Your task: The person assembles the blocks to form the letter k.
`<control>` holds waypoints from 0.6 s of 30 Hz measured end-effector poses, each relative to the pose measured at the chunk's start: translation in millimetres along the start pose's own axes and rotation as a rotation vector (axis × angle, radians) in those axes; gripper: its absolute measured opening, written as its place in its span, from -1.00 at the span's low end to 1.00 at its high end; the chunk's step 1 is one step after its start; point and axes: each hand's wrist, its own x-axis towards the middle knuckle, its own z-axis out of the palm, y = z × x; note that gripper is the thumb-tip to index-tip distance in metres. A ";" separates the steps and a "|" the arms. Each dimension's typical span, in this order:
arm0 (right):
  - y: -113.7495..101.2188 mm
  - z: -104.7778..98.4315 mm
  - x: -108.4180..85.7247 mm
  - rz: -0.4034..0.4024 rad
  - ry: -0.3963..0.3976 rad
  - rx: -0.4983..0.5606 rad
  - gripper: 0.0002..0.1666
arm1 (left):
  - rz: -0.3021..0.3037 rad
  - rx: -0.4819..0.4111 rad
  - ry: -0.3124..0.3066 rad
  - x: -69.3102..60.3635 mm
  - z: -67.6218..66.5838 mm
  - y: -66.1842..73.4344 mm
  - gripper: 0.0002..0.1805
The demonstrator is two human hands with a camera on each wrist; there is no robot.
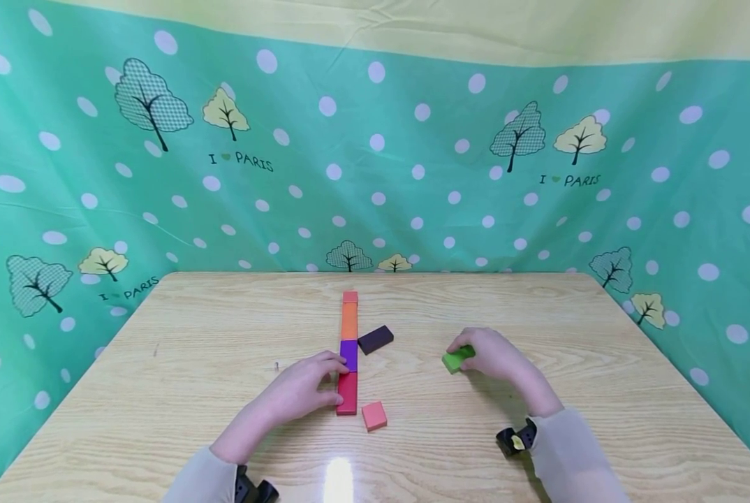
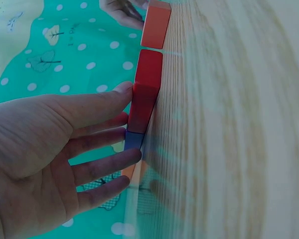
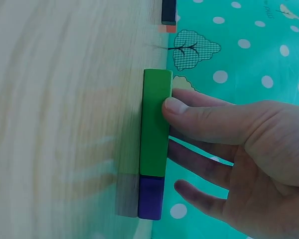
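A straight row of blocks runs away from me on the table: a red block [image 1: 347,395] nearest, then a purple block [image 1: 348,355], an orange block [image 1: 349,321] and a small coral block [image 1: 350,297]. My left hand [image 1: 302,388] touches the row's left side, thumb by the red block and fingertips by the purple one, fingers fairly straight in the left wrist view. Off to the right, my right hand [image 1: 491,355] pinches a green block [image 3: 156,124] between thumb and fingers. Another purple block [image 3: 151,197] meets the green block's end in the right wrist view; the hand hides it in the head view.
A black block [image 1: 376,339] lies at an angle just right of the row. Nearer me, a coral cube [image 1: 374,416] sits beside the red block. The wooden table [image 1: 224,321] ends at a green dotted curtain [image 1: 375,168].
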 end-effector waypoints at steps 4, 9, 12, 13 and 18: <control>-1.8 -0.4 -0.8 -0.019 0.008 -0.010 -0.68 | 0.002 0.001 0.002 -0.3 0.2 0.1 -0.55; -4.0 0.9 -0.6 -0.010 0.017 -0.011 -0.68 | 0.002 0.002 0.002 -0.2 0.1 0.2 -0.54; -5.0 2.7 -0.1 -0.010 0.025 -0.019 -0.68 | 0.000 0.000 0.000 -0.1 0.4 0.0 -0.54; -5.4 3.3 -0.1 -0.015 0.027 -0.022 -0.69 | -0.001 0.000 0.000 -0.1 0.5 -0.1 -0.54; -7.9 5.0 0.7 -0.051 0.038 -0.040 -0.68 | 0.000 0.001 0.001 -0.3 0.9 -0.3 -0.55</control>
